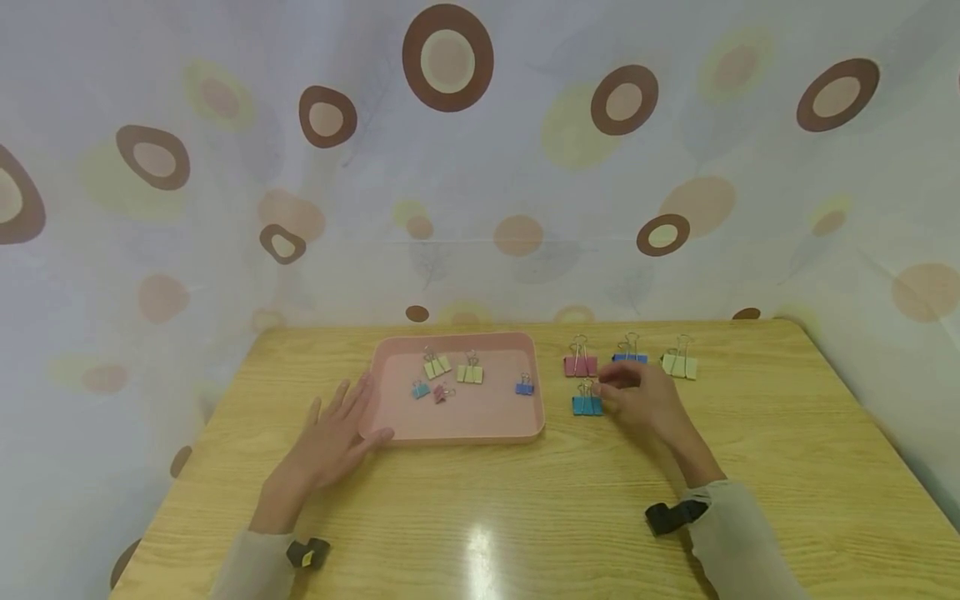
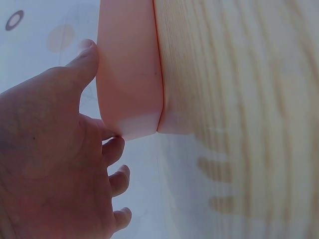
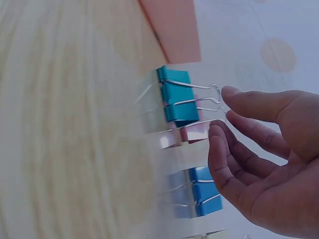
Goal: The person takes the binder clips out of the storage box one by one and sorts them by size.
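My left hand [image 1: 330, 442] lies along the left side of a pink tray [image 1: 480, 422], its fingers extended. In the left wrist view, that hand's thumb and a fingertip meet the tray wall [image 2: 130, 74]. In the tray are small binder clips: two pale yellow ones, a teal one [image 1: 421, 389], a pink one [image 1: 442, 393] and a blue one [image 1: 524, 385]. Right of the tray, my right hand [image 1: 648, 404] is at the wire handles of a larger teal binder clip [image 3: 179, 97] standing on the table. Its thumb and fingers are bent but apart around the handle ends.
Behind the teal clip stand larger binder clips: pink [image 1: 581, 367], blue [image 1: 630, 358], partly hidden by the right hand, and pale yellow [image 1: 679, 367]. The wooden table [image 1: 480, 500] ends at a patterned curtain [image 1: 480, 283]. Each wrist wears a black strap [image 1: 675, 517].
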`<state>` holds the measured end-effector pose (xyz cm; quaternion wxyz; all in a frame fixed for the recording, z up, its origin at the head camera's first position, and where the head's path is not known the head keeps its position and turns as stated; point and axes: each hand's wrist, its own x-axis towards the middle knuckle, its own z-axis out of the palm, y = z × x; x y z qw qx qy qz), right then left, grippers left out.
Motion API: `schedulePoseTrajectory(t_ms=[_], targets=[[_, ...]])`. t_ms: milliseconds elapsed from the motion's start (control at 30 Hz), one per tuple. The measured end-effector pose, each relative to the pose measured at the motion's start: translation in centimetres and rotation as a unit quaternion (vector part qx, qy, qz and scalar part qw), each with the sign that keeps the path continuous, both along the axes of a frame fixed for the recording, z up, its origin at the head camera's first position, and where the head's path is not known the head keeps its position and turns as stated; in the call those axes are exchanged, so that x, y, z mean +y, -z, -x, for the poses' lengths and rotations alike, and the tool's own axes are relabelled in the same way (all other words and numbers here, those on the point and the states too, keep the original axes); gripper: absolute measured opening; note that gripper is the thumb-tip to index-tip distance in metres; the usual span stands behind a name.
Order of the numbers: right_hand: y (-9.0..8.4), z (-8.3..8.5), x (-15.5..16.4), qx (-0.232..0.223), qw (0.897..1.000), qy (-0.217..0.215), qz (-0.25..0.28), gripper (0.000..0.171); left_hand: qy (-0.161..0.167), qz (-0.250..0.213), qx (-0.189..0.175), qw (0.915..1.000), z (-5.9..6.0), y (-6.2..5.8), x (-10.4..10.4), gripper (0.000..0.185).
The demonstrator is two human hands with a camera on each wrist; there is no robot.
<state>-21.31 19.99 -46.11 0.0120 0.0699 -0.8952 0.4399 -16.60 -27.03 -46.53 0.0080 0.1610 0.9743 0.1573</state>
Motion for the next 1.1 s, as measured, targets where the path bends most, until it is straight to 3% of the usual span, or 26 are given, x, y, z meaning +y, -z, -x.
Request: schedulePoseTrajectory(t_ms=[233, 600, 867, 1100], targets=[[-1.0, -0.2, -0.6, 0.063, 0.997, -0.023, 0.038, 0.025, 0.0, 0.006, -0.003, 1.0, 0.0, 0.1, 0.0, 0.085], [-1.0, -0.7, -3.7, 0.044, 0.989, -0.083, 0.111, 0.033, 0.0, 0.007, 0.001, 1.0, 0.0, 0.0, 0.0, 0.084], [-0.9, -0.5, -6.7, 0.058, 0.985, -0.093, 0.133, 0.036, 0.002, 0.011, -0.001, 0.9999, 0.2, 0.2, 0.0, 0.085], [-0.9, 0.0, -9.2, 0.037, 0.978, -0.121, 0.167, 0.046, 0.002, 0.012, -0.003, 0.9999, 0.2, 0.2, -0.1, 0.085]])
